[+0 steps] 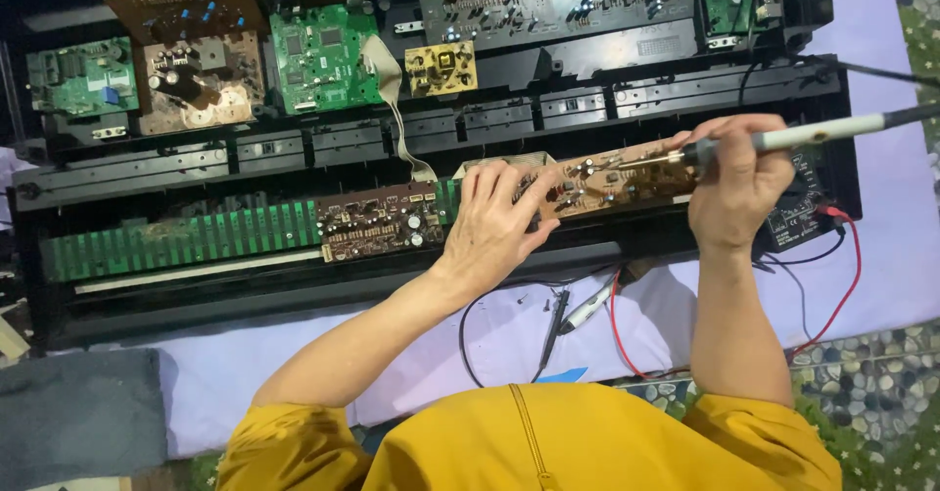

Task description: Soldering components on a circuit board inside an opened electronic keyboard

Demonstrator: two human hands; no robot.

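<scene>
My right hand (741, 180) grips a soldering iron (832, 129) with a pale handle; its metal tip rests on a tan circuit board (607, 180). My left hand (499, 222) holds the left end of that same board, fingers spread over its edge, tilting it up from the long black open chassis (294, 158). A brown board (377, 222) lies just left of my left hand, beside a long green strip board (186, 241). A grey ribbon cable (397, 109) runs down toward the boards.
Several green, brown and yellow circuit boards (323, 55) sit in the back of the chassis. Two meter probes (573, 315) with red and black leads (832, 295) lie on the lilac cloth (294, 364) near me. A dark meter (798, 212) sits under my right hand. Pebble floor at right.
</scene>
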